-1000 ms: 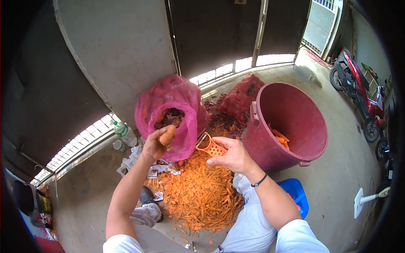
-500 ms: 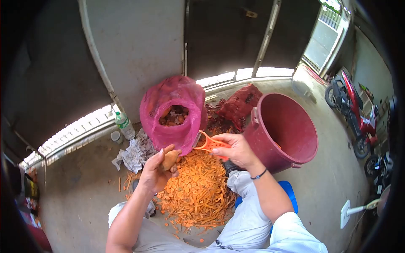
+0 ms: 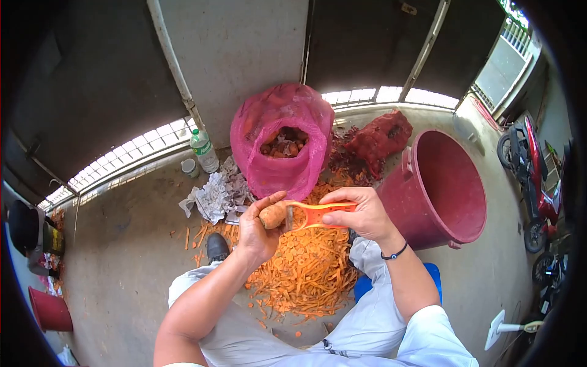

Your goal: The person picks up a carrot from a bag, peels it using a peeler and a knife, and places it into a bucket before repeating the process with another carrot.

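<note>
In my left hand (image 3: 257, 229) lies an unpeeled carrot (image 3: 273, 215), its blunt end turned toward the right. My right hand (image 3: 364, 214) grips an orange peeler (image 3: 321, 215) by its handle. The peeler's blade end meets or nearly meets the end of the carrot; exact contact is hard to tell. Beneath both hands spreads a heap of orange peelings and round carrot slices (image 3: 306, 269) on the floor between my legs. Behind it stands a pink mesh sack (image 3: 244, 144), its mouth open on several carrots.
To the right leans a large maroon bin (image 3: 403, 202). A red mesh sack (image 3: 382, 137) lies behind it. Left of the pink sack are crumpled paper (image 3: 214, 199), a plastic bottle (image 3: 206, 156) and a cup (image 3: 189, 167). A motorcycle (image 3: 529, 165) is parked far right.
The view has shifted, so the scene sits further right. My hands have come closer together, and the peeler's head has moved from above the carrot to its end.
</note>
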Tool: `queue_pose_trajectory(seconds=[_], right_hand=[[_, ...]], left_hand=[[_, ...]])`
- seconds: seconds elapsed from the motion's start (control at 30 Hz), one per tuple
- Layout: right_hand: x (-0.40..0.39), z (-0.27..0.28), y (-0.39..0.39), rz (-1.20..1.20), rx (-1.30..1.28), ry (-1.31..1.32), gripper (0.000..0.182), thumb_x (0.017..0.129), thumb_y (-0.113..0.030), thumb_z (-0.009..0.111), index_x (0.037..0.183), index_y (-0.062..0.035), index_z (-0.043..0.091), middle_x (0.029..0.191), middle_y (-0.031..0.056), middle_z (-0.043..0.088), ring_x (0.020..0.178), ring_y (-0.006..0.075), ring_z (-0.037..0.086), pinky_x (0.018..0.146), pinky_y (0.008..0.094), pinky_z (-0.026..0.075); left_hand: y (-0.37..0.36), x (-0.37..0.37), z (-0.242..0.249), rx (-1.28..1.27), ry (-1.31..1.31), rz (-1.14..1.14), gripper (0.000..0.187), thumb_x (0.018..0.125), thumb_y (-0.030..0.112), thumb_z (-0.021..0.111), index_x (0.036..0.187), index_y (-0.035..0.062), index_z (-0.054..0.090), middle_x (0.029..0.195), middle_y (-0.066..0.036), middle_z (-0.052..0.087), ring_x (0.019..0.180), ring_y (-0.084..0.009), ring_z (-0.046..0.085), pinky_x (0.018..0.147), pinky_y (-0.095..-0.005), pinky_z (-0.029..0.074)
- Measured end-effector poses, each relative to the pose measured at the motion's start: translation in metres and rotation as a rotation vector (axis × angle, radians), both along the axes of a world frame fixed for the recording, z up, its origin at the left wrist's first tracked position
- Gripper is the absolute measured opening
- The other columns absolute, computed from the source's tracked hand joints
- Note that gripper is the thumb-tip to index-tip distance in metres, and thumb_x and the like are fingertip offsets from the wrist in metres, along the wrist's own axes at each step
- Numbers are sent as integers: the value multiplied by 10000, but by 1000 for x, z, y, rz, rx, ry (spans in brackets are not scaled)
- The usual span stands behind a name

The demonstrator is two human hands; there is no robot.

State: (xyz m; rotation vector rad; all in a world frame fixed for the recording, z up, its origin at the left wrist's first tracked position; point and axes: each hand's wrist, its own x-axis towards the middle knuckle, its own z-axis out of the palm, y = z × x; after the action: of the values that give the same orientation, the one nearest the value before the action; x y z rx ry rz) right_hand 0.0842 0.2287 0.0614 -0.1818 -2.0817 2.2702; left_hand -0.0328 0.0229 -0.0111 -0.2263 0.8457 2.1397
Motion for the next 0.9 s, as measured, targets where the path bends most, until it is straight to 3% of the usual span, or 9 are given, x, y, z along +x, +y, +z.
queue_pose_trajectory(seconds=[0.07, 0.17, 0.27, 0.33, 0.53, 0.73, 0.9], right_hand=[[1, -1, -7, -35, 55, 23, 257, 837, -19, 836, 1074, 17, 744, 937, 46, 741, 769, 67, 664, 660, 220, 547], [-1, -14, -10, 29, 93, 51, 231, 857, -35, 822, 1065, 0, 726, 949, 16, 724, 874, 71, 664, 780, 236, 558], [0, -18, -13, -42, 88, 138, 208, 887, -42, 800, 1075, 3, 722, 952, 19, 727, 880, 70, 660, 787, 239, 553], [1, -18, -10, -44, 225, 206, 185, 895, -36, 797, 1059, 10, 724, 937, 19, 723, 842, 61, 656, 725, 219, 555], [0, -20, -10, -14, 244, 165, 174, 903, -25, 786, 1061, 10, 723, 939, 26, 725, 848, 65, 660, 742, 225, 561], [-2, -20, -14, 23, 357, 231, 177, 903, -17, 783, 1058, 33, 715, 939, 42, 728, 843, 77, 670, 740, 236, 565], [2, -17, -16, -46, 512, 341, 176, 893, 3, 780, 1049, 38, 708, 945, 73, 733, 831, 99, 687, 723, 251, 567]], left_hand=[[2, 6, 7, -13, -12, -1, 461, 1017, 423, 582, 1318, 75, 617, 1127, -83, 712, 869, -182, 649, 743, -351, 518], [6, 12, 3, -36, -36, 24, 428, 1016, 420, 575, 1280, 87, 628, 1081, -55, 706, 889, -171, 650, 733, -342, 511], [14, 17, 11, -59, -93, 93, 353, 1014, 387, 547, 1215, 111, 635, 1015, -12, 689, 848, -155, 644, 683, -338, 498], [15, 15, 3, -107, -141, 47, 337, 1019, 379, 522, 1184, 107, 633, 1012, -15, 692, 805, -154, 642, 655, -333, 486], [13, 20, 11, -216, -143, 53, 302, 1019, 301, 467, 1167, 82, 613, 975, -50, 693, 810, -181, 674, 713, -376, 569], [9, 25, 14, -247, -113, 49, 275, 1017, 291, 487, 1142, 83, 615, 939, -43, 679, 746, -174, 658, 646, -373, 545], [7, 27, 13, -317, -43, -13, 249, 1015, 329, 517, 1128, 136, 625, 823, 22, 653, 661, -121, 603, 567, -328, 451]])
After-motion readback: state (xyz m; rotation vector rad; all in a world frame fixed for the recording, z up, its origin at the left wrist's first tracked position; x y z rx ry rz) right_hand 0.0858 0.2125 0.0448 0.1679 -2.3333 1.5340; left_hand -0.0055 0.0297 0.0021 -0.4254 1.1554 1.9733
